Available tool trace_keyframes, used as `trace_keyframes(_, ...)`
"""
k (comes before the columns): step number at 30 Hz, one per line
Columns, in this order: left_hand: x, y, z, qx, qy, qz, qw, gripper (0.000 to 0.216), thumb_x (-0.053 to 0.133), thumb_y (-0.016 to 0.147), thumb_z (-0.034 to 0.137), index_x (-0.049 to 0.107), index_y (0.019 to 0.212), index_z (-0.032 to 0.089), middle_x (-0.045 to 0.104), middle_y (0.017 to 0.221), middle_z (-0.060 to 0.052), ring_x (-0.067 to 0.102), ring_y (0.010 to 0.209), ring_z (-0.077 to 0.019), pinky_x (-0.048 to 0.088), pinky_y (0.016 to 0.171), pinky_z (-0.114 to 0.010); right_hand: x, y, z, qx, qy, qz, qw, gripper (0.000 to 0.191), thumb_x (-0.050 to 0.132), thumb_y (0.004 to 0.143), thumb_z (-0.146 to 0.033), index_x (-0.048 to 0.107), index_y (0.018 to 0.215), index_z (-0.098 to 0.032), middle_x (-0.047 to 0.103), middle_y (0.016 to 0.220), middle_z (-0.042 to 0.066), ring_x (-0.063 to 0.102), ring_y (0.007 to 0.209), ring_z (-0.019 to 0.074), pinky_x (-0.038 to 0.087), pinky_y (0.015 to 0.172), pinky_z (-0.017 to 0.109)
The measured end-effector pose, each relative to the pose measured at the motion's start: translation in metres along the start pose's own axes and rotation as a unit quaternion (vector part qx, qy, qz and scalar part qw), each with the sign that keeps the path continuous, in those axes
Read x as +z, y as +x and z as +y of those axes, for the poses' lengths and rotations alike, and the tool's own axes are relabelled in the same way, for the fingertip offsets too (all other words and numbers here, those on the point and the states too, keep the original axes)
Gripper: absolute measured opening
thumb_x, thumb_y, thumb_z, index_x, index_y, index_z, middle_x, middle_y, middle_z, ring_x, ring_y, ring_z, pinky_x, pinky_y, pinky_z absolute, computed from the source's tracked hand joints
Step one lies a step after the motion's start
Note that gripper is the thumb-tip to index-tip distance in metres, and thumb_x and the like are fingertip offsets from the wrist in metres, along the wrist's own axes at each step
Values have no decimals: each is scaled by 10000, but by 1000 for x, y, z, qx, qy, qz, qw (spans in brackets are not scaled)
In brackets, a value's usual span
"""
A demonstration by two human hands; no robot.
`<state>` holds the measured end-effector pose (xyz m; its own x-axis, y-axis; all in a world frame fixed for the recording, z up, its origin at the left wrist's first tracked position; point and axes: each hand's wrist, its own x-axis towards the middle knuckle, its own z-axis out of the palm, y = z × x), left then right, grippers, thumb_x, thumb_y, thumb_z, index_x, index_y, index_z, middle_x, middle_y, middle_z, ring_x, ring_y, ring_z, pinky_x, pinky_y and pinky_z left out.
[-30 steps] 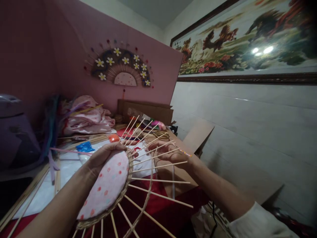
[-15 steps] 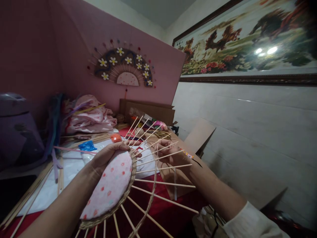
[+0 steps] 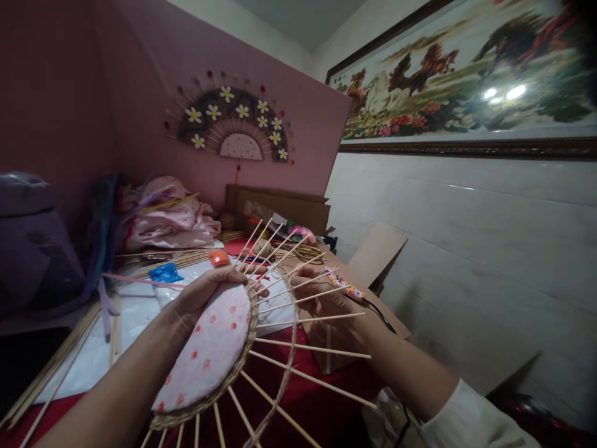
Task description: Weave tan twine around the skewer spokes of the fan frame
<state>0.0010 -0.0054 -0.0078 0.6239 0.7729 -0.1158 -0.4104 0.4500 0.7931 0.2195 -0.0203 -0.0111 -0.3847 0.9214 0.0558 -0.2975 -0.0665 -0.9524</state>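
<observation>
My left hand [image 3: 219,283] is closed on a fan frame, thumb on top and fingertips showing behind the sticks. Pink padded cloth [image 3: 209,342] with red spots forms its half-round middle, edged by braided twine [image 3: 253,317]. Thin wooden sticks [image 3: 321,373] spread outward from that edge. Farther out, a ring of twine [image 3: 293,339] crosses the sticks and runs up to my right hand [image 3: 310,289], whose fingers are pinched on it between sticks. A colourful speckled strip [image 3: 345,283] with a black cord shows beyond my right hand; whether they touch, I cannot tell.
Loose sticks [image 3: 53,367], a blue packet [image 3: 165,272] and an orange packet [image 3: 218,257] lie on the table. Behind are bunched pink cloth [image 3: 172,214] and cardboard [image 3: 280,208]. A flower-decorated fan [image 3: 237,115] is pinned to the pink board. Brown board [image 3: 377,252] leans at the wall.
My right hand has moved slightly and turned at the twine. More of the speckled strip and its black cord now shows. The fan frame stays almost in place.
</observation>
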Motion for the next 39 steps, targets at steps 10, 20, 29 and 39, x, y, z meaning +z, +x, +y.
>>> trace_keyframes(10,0,1,-1,0,-5,-26,1000,483,454,721,61,496,1202,36,710,703,-140,685,662,-260,538,587,-330,-1,2,5,16,-14,62,998,287,781,522,-219,521,631,-164,358,500,-99,226,410,21,149,408,191)
trace_keyframes(20,7,-1,0,3,-11,-20,1000,521,480,696,48,485,1217,23,713,694,-144,688,659,-268,546,593,-328,0,0,9,19,-19,78,997,271,784,558,-251,548,656,-161,407,501,-84,275,405,26,175,401,194)
trace_keyframes(29,3,-1,-1,25,14,-37,999,550,460,725,59,404,1272,83,716,733,-113,685,638,-257,549,577,-351,-7,1,16,8,-36,58,998,233,764,602,-239,559,689,-170,414,517,-80,281,418,32,169,400,197)
trace_keyframes(39,4,-1,-3,18,16,-27,999,507,494,709,55,469,1214,75,713,710,-120,689,695,-267,546,635,-350,-8,-3,13,27,-40,16,999,213,741,618,-243,567,701,-151,373,517,-82,225,416,26,133,412,208)
